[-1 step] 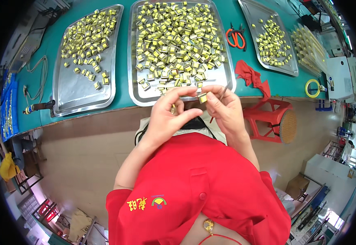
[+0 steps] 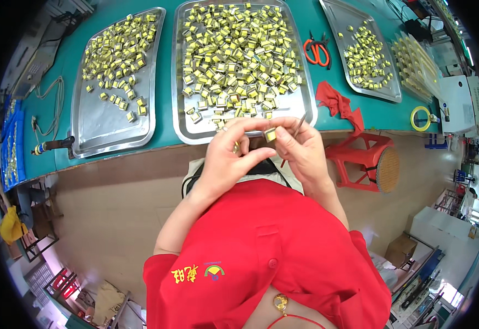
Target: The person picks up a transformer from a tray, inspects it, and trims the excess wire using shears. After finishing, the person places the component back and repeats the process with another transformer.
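Just in front of the middle tray's near edge, both hands are close together. My right hand (image 2: 305,151) pinches a small yellow-wrapped transformer (image 2: 271,135) between thumb and fingers. A thin, dark, pointed tool (image 2: 301,125) also lies across that hand, its reddish lower end below the palm; its exact kind is unclear. My left hand (image 2: 226,159) is curled, its index fingertip at the transformer and its thumb just below. A bit of another yellow piece (image 2: 236,147) shows among its bent fingers, mostly hidden. Many similar transformers are heaped in the middle metal tray (image 2: 178,104).
A left tray (image 2: 99,134) and a right tray (image 2: 354,82) hold more transformers on the green table (image 2: 165,71). Orange-handled cutters (image 2: 317,53), a red cloth (image 2: 338,104) and a yellow tape roll (image 2: 420,119) lie rightward. A red stool (image 2: 354,159) stands below the edge.
The transformer in my right fingers has tilted slightly and moved a little down and left. My left hand has shifted slightly to the right.
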### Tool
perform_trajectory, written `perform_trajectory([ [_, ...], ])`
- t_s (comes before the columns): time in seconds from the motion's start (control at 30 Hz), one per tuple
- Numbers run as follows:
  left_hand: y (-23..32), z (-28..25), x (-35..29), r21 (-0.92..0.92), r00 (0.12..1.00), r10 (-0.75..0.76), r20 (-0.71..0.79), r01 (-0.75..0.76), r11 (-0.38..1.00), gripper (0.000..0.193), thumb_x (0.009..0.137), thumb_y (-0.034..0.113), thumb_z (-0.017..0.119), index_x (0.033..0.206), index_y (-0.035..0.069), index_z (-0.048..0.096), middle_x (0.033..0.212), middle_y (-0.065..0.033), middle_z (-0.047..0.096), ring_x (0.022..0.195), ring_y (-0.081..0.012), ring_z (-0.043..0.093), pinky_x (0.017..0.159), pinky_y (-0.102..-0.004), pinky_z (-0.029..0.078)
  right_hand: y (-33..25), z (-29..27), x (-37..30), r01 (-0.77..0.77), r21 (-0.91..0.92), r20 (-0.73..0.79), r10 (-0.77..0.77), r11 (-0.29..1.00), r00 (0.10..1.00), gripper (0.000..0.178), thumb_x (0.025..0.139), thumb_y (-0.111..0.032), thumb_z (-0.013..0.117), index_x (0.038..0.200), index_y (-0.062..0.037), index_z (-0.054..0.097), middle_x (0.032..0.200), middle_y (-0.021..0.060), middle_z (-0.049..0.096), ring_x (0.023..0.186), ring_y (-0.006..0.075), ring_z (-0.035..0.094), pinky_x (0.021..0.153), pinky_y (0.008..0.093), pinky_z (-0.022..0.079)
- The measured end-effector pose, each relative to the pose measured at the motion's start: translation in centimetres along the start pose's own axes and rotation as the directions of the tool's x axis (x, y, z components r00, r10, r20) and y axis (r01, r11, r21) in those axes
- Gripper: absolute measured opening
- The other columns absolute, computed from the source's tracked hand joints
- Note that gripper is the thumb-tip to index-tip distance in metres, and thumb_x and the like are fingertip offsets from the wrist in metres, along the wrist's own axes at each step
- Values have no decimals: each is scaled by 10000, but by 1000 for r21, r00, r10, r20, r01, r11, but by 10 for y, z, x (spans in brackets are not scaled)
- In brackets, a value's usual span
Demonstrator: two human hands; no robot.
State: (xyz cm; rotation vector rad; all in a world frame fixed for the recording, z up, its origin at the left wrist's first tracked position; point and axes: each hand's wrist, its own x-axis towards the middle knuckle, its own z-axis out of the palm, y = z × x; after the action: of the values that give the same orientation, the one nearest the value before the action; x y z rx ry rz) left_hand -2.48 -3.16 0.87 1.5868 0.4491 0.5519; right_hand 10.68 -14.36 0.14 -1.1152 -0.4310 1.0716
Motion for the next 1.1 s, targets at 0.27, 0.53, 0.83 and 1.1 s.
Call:
perform_trajectory([
  [0.27,-13,4,3,17,985,143,-96,-142,990,285,710,31,731,985,52,657,945,-25,601,539,-38,384,487,-184,322,-4,1,-3,22,-43,15,-21,999,1000,301,814,-5,639,1102,35,564,899,26,606,710,31,523,582,154,394],
  [0.53,-18,3,10,-9,993,74,-92,-75,997,280,720,38,732,989,43,651,954,-30,603,517,-28,374,485,-176,312,-3,-8,3,-23,-34,55,25,999,998,288,825,39,606,1109,35,558,1023,57,607,859,73,570,778,210,457],
  [0.83,-15,3,15,-32,997,34,-63,-36,999,300,692,-19,728,977,17,643,969,-35,591,555,-30,369,542,-162,320,-5,-9,6,-8,-54,30,9,999,1000,278,824,37,610,1099,39,563,1001,58,616,835,72,576,755,202,459],
  [1.1,-18,1,16,-29,997,58,-51,-60,998,330,693,-31,724,1008,26,643,861,-10,539,563,-30,358,536,-163,297,-9,-5,8,-21,-67,28,23,998,999,275,827,37,606,1097,48,559,995,61,620,838,77,585,748,204,463],
])
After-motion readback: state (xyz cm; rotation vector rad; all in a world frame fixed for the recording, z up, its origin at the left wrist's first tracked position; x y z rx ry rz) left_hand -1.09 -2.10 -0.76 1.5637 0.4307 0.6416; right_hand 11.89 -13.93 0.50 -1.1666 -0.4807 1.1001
